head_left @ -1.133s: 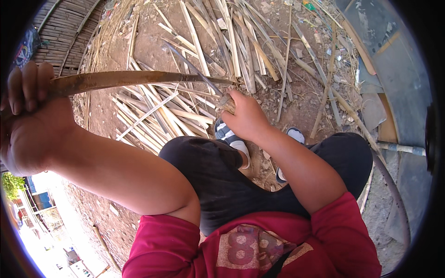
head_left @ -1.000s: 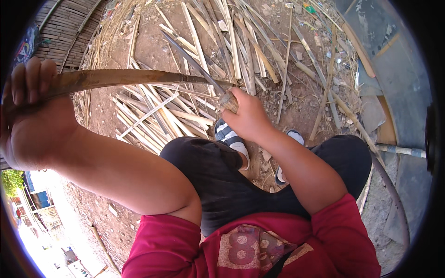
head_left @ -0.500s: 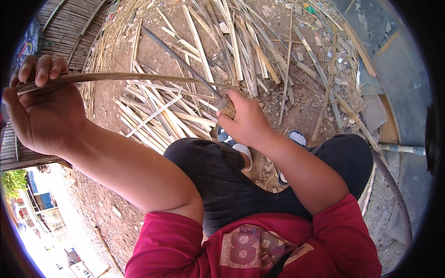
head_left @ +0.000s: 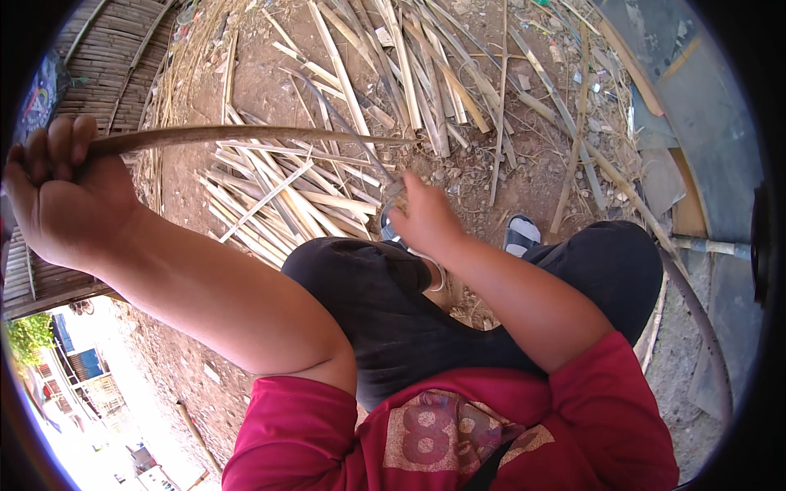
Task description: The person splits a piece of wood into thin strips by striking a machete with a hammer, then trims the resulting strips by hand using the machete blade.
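My left hand (head_left: 78, 196), raised at the far left, has its fingers wrapped round the thick end of a long brown bamboo strip (head_left: 246, 133). The strip reaches rightward in a slight bow, tapering to a thin tip above my right hand. My right hand (head_left: 430, 217) grips the wooden handle of a long-bladed knife (head_left: 348, 127), whose dark narrow blade slants away to the upper left. Blade and strip cross in the picture near the strip's thin end; whether they touch I cannot tell.
Split bamboo pieces (head_left: 270, 192) lie heaped in front of my left knee, with more long slats (head_left: 409, 74) farther off. A woven bamboo panel (head_left: 115, 69) stands at the upper left. Grey sheets (head_left: 712, 147) line the right side. My sandalled foot (head_left: 521, 235) rests on the dirt.
The knife's tip has come lower and nearer, and my right hand has shifted slightly to the right. My left fingers have curled more closely round the strip, whose thin end is a little higher.
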